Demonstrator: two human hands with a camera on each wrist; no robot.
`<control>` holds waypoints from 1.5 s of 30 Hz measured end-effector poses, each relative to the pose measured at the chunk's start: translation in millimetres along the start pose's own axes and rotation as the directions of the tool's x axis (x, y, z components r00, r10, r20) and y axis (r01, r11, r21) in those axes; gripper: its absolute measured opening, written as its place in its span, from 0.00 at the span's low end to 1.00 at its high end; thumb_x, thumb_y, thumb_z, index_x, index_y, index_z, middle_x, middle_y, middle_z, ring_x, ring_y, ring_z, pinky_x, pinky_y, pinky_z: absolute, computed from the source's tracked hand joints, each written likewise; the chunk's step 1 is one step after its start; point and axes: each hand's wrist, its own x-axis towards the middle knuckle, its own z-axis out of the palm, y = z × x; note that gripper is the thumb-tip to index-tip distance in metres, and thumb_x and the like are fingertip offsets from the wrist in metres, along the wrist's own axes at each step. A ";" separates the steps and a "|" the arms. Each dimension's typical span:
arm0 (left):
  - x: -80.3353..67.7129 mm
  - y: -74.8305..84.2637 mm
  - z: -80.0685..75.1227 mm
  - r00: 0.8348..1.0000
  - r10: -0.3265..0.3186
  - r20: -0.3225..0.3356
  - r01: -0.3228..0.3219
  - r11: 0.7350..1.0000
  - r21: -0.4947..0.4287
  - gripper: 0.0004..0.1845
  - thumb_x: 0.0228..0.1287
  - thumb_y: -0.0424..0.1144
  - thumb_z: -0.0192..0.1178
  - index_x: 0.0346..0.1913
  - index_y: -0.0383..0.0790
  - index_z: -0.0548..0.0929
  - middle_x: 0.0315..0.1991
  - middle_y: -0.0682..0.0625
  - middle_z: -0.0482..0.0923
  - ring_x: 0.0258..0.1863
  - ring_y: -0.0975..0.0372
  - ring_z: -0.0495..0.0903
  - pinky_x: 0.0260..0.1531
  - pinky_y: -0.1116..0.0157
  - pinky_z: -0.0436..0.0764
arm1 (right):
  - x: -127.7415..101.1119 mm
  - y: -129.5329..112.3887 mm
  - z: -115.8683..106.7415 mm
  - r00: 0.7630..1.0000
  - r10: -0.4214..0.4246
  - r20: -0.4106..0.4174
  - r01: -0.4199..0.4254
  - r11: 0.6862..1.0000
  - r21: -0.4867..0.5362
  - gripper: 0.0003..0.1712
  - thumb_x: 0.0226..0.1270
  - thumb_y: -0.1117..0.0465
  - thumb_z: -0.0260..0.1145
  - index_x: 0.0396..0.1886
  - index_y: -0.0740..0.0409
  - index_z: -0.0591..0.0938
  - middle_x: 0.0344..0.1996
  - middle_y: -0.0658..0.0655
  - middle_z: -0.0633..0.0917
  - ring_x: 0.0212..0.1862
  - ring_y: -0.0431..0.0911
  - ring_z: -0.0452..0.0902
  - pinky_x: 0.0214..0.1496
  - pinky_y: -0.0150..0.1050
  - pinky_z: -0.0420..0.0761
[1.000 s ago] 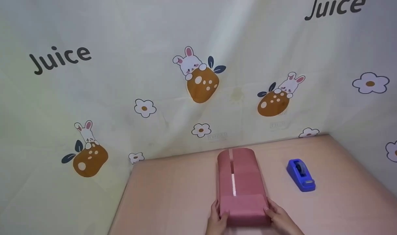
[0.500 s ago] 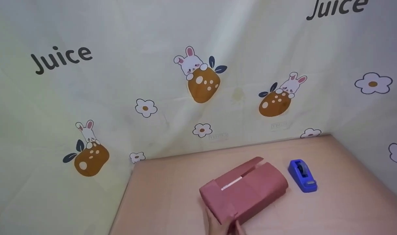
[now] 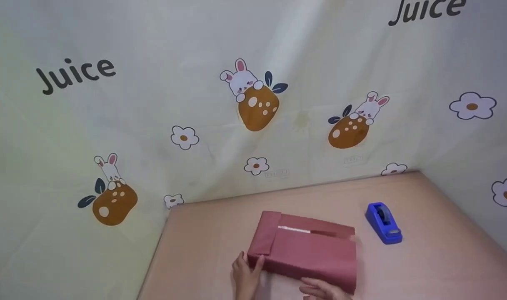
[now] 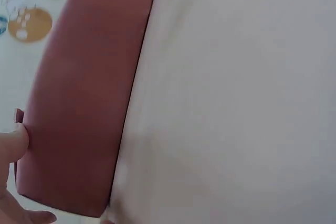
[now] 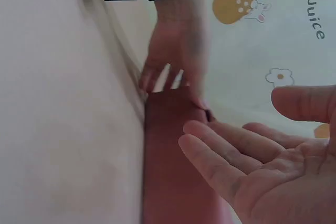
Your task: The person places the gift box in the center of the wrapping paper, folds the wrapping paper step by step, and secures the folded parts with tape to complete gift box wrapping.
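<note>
A box wrapped in dusky red paper (image 3: 311,252) lies on the table, its long side facing me. At its left end the paper is folded over as a flap (image 3: 266,233). Along the top runs a gap in the paper with a white strip (image 3: 294,229) showing. My left hand (image 3: 247,276) grips the near left corner, thumb (image 4: 14,142) on the top edge and fingers around the end. Beside the long near side, toward the right, is my right hand (image 3: 325,290). Its fingers (image 5: 231,145) are extended, palm up, holding nothing.
A blue tape dispenser (image 3: 384,225) stands to the right of the box. Behind the table (image 3: 207,233) hangs a pale curtain (image 3: 211,96) printed with rabbits, fruit and flowers.
The box has turned from pointing away from me to lying crosswise, its flap end now at the left. My right hand has let go of it; my left hand moved left with its corner.
</note>
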 end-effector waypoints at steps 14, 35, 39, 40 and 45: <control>30.4 33.3 19.6 0.959 -0.117 0.259 0.193 0.937 -0.290 0.31 0.61 0.45 0.56 0.54 0.25 0.55 0.56 0.24 0.63 0.58 0.40 0.66 0.57 0.50 0.68 | -27.5 -76.2 -12.4 0.967 -0.070 -0.246 -0.003 0.959 -0.284 0.24 0.73 0.55 0.44 0.60 0.68 0.66 0.53 0.61 0.78 0.55 0.48 0.75 0.60 0.44 0.70; 14.3 43.2 36.9 0.787 -0.017 0.617 0.102 0.990 -0.102 0.39 0.61 0.57 0.51 0.70 0.42 0.52 0.64 0.34 0.61 0.62 0.41 0.62 0.57 0.41 0.62 | 4.9 -26.5 -90.8 0.782 0.091 -0.616 -0.344 0.888 -0.306 0.40 0.65 0.44 0.54 0.64 0.71 0.59 0.49 0.68 0.76 0.39 0.44 0.74 0.34 0.38 0.73; -0.8 45.2 33.8 0.773 0.003 0.635 0.082 0.991 -0.105 0.44 0.58 0.58 0.54 0.69 0.36 0.52 0.61 0.32 0.64 0.58 0.42 0.67 0.53 0.43 0.68 | -2.5 -22.0 -91.4 0.809 0.116 -0.576 -0.340 0.892 -0.297 0.44 0.64 0.45 0.55 0.66 0.72 0.52 0.53 0.74 0.72 0.43 0.48 0.77 0.39 0.41 0.77; -4.4 44.7 32.6 0.775 0.015 0.632 0.074 0.991 -0.114 0.44 0.57 0.58 0.55 0.68 0.33 0.53 0.59 0.31 0.66 0.56 0.42 0.70 0.51 0.44 0.70 | -4.7 -20.6 -91.2 0.823 0.113 -0.557 -0.328 0.895 -0.302 0.44 0.64 0.46 0.56 0.66 0.73 0.52 0.53 0.75 0.72 0.43 0.48 0.78 0.40 0.42 0.78; -21.3 39.9 29.1 0.815 0.073 0.575 0.009 0.990 -0.139 0.35 0.54 0.51 0.61 0.53 0.25 0.64 0.45 0.37 0.74 0.45 0.51 0.77 0.42 0.53 0.78 | -15.2 -12.8 -85.1 0.829 0.061 -0.556 -0.312 0.875 -0.370 0.40 0.61 0.49 0.60 0.59 0.78 0.59 0.41 0.65 0.79 0.40 0.46 0.78 0.41 0.42 0.79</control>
